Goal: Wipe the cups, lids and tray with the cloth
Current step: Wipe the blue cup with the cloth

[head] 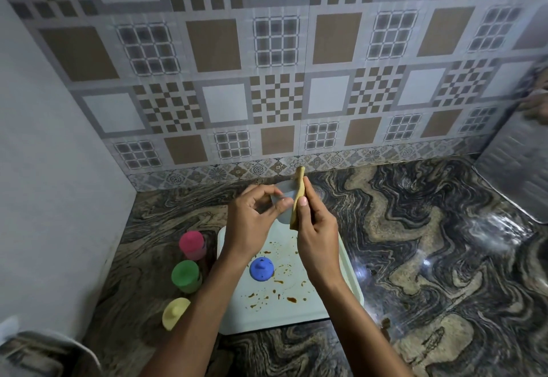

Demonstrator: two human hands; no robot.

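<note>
**As the left hand (252, 216) held a cup (284, 195), the right hand (317, 228) held the cloth (299, 195)**

While the tray (351, 276) lay on the marbled counter (415, 243), both hands worked above its far edge. The left hand's thumb and fingers were curled round a clear, lidless cup, gripping it by the rim and side. The right hand pinched a folded tan cloth between thumb and curled fingers. The cloth stood nearly upright and touched the cup's right side, its top end poking out above the hand.

The white tray was spattered with brown stains, thickest toward its near edge. A blue lid (261, 269) sat on the tray, left of centre, between the two forearms.

Left of the tray, on the counter, three pieces stood in a row from far to near. These were a pink-lidded cup (192, 244), a green-lidded cup (186, 276) and a yellow lid (175, 313). Whether a cup sat under the yellow lid could not be told. A patterned tiled wall (267, 80) rose behind the counter.
</note>
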